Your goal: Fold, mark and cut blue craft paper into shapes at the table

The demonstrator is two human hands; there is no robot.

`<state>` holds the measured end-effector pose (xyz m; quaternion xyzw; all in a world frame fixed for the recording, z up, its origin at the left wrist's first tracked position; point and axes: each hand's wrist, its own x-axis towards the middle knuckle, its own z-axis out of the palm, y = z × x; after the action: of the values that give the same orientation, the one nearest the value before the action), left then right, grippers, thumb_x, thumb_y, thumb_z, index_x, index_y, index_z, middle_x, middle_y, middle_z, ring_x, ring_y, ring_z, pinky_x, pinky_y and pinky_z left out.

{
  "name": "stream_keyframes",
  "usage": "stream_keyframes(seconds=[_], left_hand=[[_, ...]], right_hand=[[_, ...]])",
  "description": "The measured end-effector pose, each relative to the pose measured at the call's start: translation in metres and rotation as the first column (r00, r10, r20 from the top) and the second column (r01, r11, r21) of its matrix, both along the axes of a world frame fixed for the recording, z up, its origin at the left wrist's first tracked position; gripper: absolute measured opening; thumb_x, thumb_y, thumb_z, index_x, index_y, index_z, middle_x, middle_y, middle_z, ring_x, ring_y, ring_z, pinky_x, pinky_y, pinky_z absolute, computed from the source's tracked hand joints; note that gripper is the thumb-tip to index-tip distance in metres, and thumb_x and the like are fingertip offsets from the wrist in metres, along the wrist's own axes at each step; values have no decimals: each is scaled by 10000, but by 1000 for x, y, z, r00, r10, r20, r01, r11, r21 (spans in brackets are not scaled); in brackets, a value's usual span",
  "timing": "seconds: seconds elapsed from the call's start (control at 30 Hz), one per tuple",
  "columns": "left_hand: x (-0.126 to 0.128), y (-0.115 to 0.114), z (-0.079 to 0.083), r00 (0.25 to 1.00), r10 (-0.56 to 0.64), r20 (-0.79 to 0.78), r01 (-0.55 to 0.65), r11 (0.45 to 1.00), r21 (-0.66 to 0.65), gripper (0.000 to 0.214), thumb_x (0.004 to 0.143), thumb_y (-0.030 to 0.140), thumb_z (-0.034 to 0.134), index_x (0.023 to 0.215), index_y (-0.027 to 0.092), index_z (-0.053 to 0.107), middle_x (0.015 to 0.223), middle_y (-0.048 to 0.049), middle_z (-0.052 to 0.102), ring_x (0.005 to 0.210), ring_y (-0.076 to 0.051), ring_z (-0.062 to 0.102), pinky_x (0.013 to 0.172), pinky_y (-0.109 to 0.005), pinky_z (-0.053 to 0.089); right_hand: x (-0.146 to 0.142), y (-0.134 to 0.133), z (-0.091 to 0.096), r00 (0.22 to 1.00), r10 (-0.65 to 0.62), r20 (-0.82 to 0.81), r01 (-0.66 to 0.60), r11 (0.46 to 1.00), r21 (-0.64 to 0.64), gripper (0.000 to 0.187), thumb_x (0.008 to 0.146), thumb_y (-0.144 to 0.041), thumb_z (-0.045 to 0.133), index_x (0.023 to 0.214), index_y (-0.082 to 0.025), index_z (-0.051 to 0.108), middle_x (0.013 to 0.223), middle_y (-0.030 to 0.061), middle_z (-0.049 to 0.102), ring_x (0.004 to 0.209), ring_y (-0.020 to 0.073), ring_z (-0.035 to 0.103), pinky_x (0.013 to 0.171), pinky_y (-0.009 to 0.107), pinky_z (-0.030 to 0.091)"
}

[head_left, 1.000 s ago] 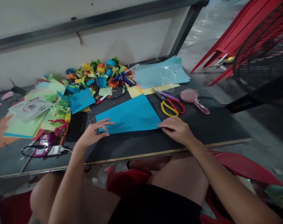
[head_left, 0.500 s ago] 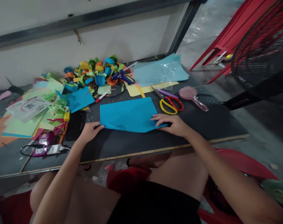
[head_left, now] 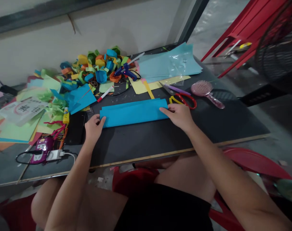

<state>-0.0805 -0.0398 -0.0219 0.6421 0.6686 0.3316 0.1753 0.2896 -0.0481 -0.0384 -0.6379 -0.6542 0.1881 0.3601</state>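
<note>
1 folded blue sheet [head_left: 133, 114]: lay on the dark table [head_left: 146, 142] at 12 o'clock. Left hand [head_left: 94, 127], 9 o'clock, and right hand [head_left: 180, 118], 3 o'clock: pinched its 2 ends (seemingly to keep the layers aligned).

Folded paper [head_left: 133, 114], centre of frame: plain bright blue. Scissors [head_left: 181, 95], right of centre: one handle loop red, other yellow. Hairbrush [head_left: 202, 88], right: pink. Glue gun [head_left: 123, 69], upper centre: dark blue. Paper heap [head_left: 101, 76], upper left: blue, orange, green, yellow (most mixed patch in view). Tabletop [head_left: 227, 126]: dark grey.
</note>
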Motion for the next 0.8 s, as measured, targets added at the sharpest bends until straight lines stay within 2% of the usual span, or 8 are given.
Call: stream_keyframes(seconds=[0.1, 0.2, 0.3, 0.43, 0.67, 0.8], left_hand=[[0, 1, -2, 1000, 15, -27, -15, 1000, -5, 370, 787, 493, 630, 1009, 198, 634, 575, 52, 569, 550, -122, 511, 590, -238, 383], [-1, -1, -2, 1000, -14, -24, 14, 1000, -4, 328, 791, 461, 642, 1000, 209, 639, 657, 30, 624, 576, -126, 554, 600, -240, 414], [-1, -6, -2, 998, -58, -38, 58, 998, 7, 328, 787, 414, 663, 1049, 221, 630, 648, 45, 607, 557, -112, 550, 589, -223, 423], [1, -13, -2, 985, -90, -147, 98, 994, 51, 377, 796, 383, 661, 1136, 229, 603, 634, 60, 574, 584, -112, 567, 630, -214, 441], [3, -15, -2, 946, -127, -298, 163, 982, 100, 347, 818, 326, 645, 1141, 204, 610, 727, 13, 603, 684, -145, 597, 684, -240, 467], [2, -16, -4, 921, -133, -365, 177, 980, 88, 347, 863, 346, 599, 1175, 194, 606, 802, -36, 626, 821, -201, 627, 675, -265, 466]], right_hand=[[-7, -6, 1, 995, -91, 41, 89, 995, 51, 429, 806, -478, 615, 523, -222, 420, 470, -35, 401, 480, 117, 381, 512, 286, 298], [-9, -13, 0, 996, -93, 13, 92, 995, 38, 329, 781, -442, 632, 585, -223, 486, 526, -28, 474, 484, 117, 402, 517, 285, 325], [-8, -18, -2, 996, -84, -23, 84, 996, 13, 218, 750, -418, 655, 691, -222, 577, 591, -10, 560, 510, 132, 458, 516, 284, 351], [-7, -18, -2, 996, -88, -24, 89, 996, 7, 178, 733, -381, 671, 716, -220, 598, 610, 2, 594, 546, 150, 516, 540, 292, 384], [-9, -17, -3, 994, -93, -55, 95, 995, 25, 185, 752, -380, 683, 750, -214, 603, 672, 21, 621, 623, 173, 585, 603, 308, 447], [-10, -19, -5, 994, -95, -49, 97, 994, 51, 174, 768, -375, 665, 805, -219, 597, 689, 14, 605, 635, 169, 577, 626, 308, 466]])
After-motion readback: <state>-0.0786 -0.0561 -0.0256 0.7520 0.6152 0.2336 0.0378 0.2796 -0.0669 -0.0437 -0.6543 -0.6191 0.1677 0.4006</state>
